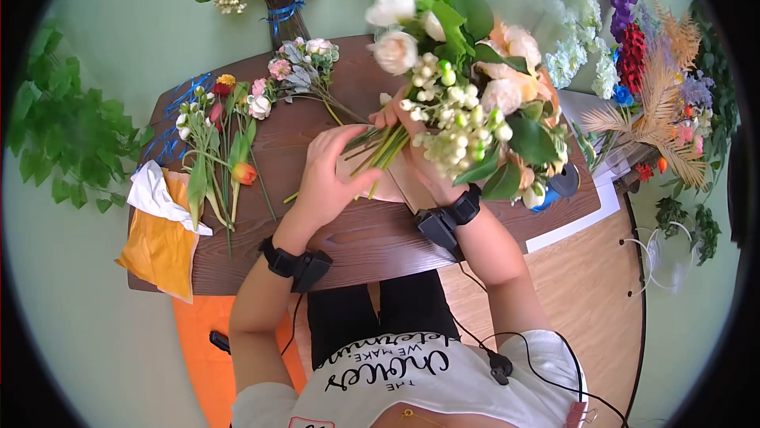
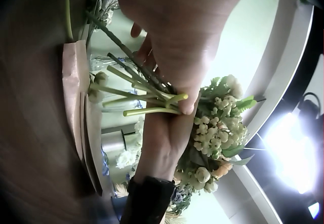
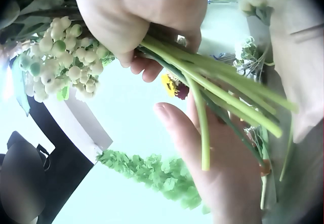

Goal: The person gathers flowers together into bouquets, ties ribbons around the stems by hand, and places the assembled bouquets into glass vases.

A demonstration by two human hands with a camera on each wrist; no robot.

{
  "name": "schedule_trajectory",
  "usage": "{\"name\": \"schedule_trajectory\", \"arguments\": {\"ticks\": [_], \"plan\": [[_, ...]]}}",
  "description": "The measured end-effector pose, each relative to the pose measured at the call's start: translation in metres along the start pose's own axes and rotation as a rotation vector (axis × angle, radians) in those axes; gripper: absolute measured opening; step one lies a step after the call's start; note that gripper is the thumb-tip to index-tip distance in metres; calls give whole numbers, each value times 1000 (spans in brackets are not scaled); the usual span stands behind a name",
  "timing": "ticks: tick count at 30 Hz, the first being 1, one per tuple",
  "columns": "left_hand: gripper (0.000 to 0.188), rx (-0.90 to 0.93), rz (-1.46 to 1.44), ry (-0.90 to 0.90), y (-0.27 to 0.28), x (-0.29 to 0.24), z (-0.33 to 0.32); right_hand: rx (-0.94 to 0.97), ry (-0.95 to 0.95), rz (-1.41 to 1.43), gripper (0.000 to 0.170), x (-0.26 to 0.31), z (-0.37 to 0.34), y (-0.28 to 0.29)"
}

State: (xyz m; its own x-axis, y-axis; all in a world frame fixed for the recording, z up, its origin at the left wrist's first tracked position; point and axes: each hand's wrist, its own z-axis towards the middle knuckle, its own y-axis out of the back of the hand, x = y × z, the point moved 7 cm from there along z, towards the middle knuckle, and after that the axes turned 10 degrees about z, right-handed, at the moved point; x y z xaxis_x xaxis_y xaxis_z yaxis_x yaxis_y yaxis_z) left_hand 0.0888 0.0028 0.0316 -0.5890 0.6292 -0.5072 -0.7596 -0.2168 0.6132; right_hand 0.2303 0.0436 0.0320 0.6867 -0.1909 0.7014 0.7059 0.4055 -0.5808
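Note:
My right hand [image 1: 419, 151] grips the bouquet's green stems [image 3: 217, 82] just below the blooms. White and peach flowers, white berries [image 1: 459, 123] and green leaves lean out to the right above that wrist. The stem ends fan out toward my left hand [image 1: 324, 175], which is beside them with its thumb and fingers spread. In the right wrist view the left hand [image 3: 217, 158] is behind the stems, thumb raised; whether its fingers touch them is hard to tell. Brown paper [image 2: 75, 82] lies on the table below the stems.
Loose tulips and other stems [image 1: 229, 151] lie on the table's left, beside an orange and white packet [image 1: 162, 222]. Pink flowers [image 1: 305, 68] lie at the back near a tied bouquet [image 1: 281, 12]. More artificial flowers [image 1: 649, 95] stand at the right, and blue ribbon [image 1: 170, 123] at the left.

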Motion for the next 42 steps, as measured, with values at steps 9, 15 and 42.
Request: {"name": "schedule_trajectory", "arguments": {"ticks": [9,15,42], "plan": [[47,457,-483,187,-28,-21,-11,193,-264,75,46,-21,-61,21],[39,544,-1213,389,-35,-33,-24,190,-316,-102,26,-42,-33,-15],[37,-451,-1492,394,32,60,3,-195,-688,305,62,-83,-42,-25]]}}
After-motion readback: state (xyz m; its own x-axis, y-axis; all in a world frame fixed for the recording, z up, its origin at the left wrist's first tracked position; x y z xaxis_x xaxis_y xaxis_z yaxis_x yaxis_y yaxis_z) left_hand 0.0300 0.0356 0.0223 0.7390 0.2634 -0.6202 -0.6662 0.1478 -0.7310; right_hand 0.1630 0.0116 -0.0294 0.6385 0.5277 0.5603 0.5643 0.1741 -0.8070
